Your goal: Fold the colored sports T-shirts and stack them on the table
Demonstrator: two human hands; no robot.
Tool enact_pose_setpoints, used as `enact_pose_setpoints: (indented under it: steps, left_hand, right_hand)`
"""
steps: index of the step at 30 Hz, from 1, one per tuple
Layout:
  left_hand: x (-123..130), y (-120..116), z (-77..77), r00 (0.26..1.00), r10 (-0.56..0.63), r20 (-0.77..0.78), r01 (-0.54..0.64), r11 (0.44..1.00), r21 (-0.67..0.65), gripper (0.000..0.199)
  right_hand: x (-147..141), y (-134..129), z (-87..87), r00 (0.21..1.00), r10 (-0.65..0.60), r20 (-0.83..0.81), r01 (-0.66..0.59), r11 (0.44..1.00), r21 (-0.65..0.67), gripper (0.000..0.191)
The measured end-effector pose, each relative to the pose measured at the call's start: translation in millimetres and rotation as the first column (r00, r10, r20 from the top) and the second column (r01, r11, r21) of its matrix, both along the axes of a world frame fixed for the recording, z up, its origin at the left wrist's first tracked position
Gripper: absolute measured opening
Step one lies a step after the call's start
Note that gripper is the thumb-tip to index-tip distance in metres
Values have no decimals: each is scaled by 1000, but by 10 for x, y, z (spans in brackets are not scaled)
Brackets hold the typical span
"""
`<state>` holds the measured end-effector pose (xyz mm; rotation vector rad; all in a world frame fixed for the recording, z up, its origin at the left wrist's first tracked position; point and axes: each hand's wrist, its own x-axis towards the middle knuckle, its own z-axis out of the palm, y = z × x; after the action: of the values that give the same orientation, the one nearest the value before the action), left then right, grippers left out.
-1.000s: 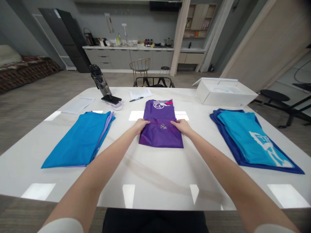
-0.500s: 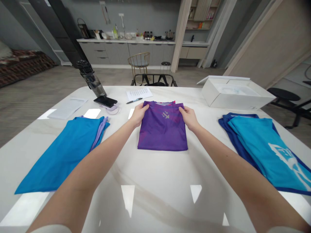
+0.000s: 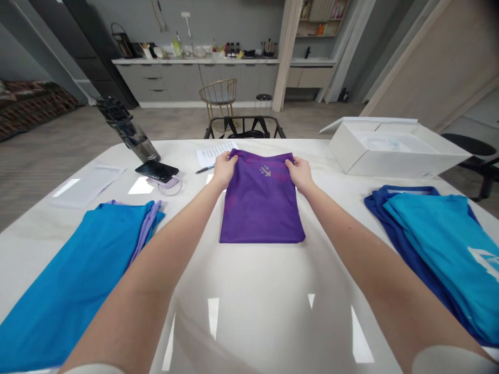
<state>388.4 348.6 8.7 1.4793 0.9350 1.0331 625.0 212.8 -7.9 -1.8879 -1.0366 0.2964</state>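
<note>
purple garment [image 3: 262, 205] with white emblem now out of sight

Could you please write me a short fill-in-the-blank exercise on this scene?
1. The left hand and the right hand grip a garment coloured ____.
2. The open box is coloured ____.
3. The bottle is nearer the ____ hand.

Missing words: purple; white; left.

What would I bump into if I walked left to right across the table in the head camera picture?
Bright blue folded fabric → slim dark pen → purple folded fabric with grey arrow print → turquoise folded fabric with white print.
</note>
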Motion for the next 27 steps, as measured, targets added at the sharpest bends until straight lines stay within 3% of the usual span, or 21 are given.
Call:
enact_pose_setpoints:
  steps: [2, 4, 6, 8, 11, 14, 18, 20, 22, 24, 26, 27]
  left_hand:
    - [51, 51, -5, 989, 90, -118, -83, 995, 61, 40]
    - [67, 5, -59, 946, 184, -266, -127, 968, 218, 54]
    - [77, -129, -136, 902, 189, -388, -11, 909, 417, 59]
    - [108, -300, -217, 844, 107, -526, 226, 818, 529, 54]
    - [185, -482, -340, 675, 10, -737, 484, 748, 454, 51]
    - [200, -467, -450, 548, -1, -836, 503, 799, 329, 55]
    - [67, -270, -499, 528, 41, -848, 379, 882, 279, 67]
    - [7, -229, -469, 525, 86, -847, 336, 893, 299, 68]
    - [4, -286, -419, 554, 150, -819, 344, 854, 390, 65]
    - [60, -434, -374, 611, 184, -770, 398, 770, 499, 61]
    - [135, -627, -355, 633, 148, -760, 461, 716, 524, 59]
    - [161, -720, -360, 620, 112, -776, 486, 722, 493, 58]
  right_hand:
    - [-10, 66, 22, 998, -40, 56, 44, 997, -61, 38]
    - [-100, 71, 14, 985, -76, 158, 103, 980, -173, 44]
    - [-260, 31, -19, 944, -85, 320, 164, 959, -230, 57]
    - [-457, -8, -63, 876, -8, 483, 134, 965, -226, 60]
    - [-712, 14, -142, 798, 268, 540, -100, 942, -320, 51]
    - [-775, 102, -222, 779, 430, 456, -197, 859, -472, 52]
    - [-510, 118, -290, 832, 347, 433, -82, 849, -522, 60]
    - [-346, 71, -293, 862, 287, 418, -22, 845, -534, 66]
    - [-274, 17, -276, 876, 222, 427, 50, 840, -540, 70]
    - [-346, -30, -249, 852, 175, 493, 109, 863, -494, 69]
    - [-537, -75, -230, 806, 207, 555, 65, 900, -431, 64]
    - [-652, -102, -227, 785, 255, 564, 5, 908, -418, 61]
